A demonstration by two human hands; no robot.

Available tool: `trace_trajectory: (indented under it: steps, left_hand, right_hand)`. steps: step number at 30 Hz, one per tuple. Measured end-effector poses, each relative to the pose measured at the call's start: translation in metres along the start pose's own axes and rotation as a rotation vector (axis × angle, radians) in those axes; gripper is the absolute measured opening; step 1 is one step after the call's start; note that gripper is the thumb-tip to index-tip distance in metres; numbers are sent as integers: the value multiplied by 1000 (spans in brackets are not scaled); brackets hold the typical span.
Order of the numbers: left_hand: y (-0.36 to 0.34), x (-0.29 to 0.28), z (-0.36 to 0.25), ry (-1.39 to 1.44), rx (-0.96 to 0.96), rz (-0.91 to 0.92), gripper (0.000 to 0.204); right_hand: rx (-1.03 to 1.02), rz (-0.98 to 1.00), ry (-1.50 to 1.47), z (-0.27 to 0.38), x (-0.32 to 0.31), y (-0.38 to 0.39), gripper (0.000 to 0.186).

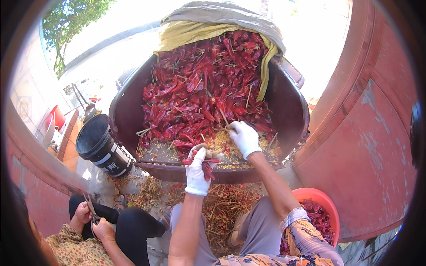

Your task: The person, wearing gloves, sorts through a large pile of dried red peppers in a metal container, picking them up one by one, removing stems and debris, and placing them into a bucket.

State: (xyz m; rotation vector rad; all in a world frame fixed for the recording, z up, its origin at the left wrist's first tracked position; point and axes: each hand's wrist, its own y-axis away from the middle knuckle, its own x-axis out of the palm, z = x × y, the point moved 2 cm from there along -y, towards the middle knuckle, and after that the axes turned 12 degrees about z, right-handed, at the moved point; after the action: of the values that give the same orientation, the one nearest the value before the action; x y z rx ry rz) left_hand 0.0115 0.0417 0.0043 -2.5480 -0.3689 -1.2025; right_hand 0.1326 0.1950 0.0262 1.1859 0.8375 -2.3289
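A heap of dried red chili peppers (191, 84) with pale stems fills a dark brown cart tub (290, 119). My left hand (196, 173), in a white glove with tan fingertips, is closed around a few chili peppers (207, 170) near the tub's front edge. To its right, my gloved right hand (245, 138) reaches over the heap. Its thumb and fingers pinch the stem of a chili pepper (220, 105) that lies against the pile. Loose yellow seeds (222, 142) cover part of the tub floor beneath both hands.
A yellow and grey sack (199, 29) drapes over the tub's far end. Left stands a black bucket (95, 139); lower right, a red basin (333, 208) holds chilies. A co-worker at lower left holds scissors (94, 215). Stems (226, 208) litter the ground. Red metal doors (368, 133) flank me.
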Motion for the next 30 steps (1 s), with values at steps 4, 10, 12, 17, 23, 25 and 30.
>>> trace_trajectory:
  steps: [4, 10, 12, 17, 23, 25, 30]
  left_hand:
    - [1, -8, 1, 28, -35, -96, 12]
    - [-1, -11, -5, -53, 36, -214, 12]
    - [0, -8, -10, -92, 33, -176, 14]
    - [-4, -30, -13, -120, 118, -226, 14]
    - [-4, -5, -4, -293, 2, -198, 19]
    - [-5, -4, -5, -309, -52, -156, 21]
    - [17, 26, -16, -482, -516, 606, 18]
  right_hand:
    - [67, -31, -438, 7, -11, 17, 18]
    - [252, 412, -971, 46, -47, 69, 21]
    - [282, 461, -1170, 45, -46, 71, 22]
    - [65, 1030, -622, 69, -53, 74, 23]
    - [-94, -136, 66, 30, 8, -18, 33]
    - [-55, -92, 217, 19, 20, -32, 27]
    - [-153, -433, 20, 6, 13, -18, 12]
